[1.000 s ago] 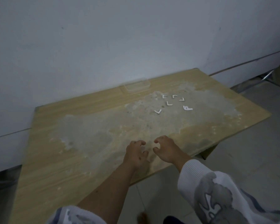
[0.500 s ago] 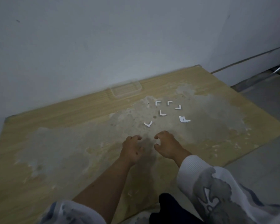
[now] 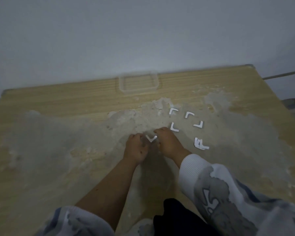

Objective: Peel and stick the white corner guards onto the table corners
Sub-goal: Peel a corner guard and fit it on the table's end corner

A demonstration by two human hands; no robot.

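A white V-shaped corner guard (image 3: 150, 138) lies on the stained wooden table (image 3: 58, 99) between my two hands. My left hand (image 3: 136, 149) sits just left of it with curled fingers and holds nothing. My right hand (image 3: 169, 143) is on its right, and its fingertips touch the guard's right arm; blur hides whether they pinch it. Several more white corner guards lie beyond, the nearest (image 3: 174, 127) by my right knuckles. A small heap of white pieces (image 3: 200, 144) lies to the right.
A clear plastic tray (image 3: 138, 83) stands at the table's far edge against the pale wall. The table's far right corner (image 3: 249, 66) and far left corner (image 3: 5, 91) are in view. A grey-white crust covers the table's middle.
Both hands have moved forward from the table's near part up to the V-shaped guard. My view has come closer and now looks squarely over the table.
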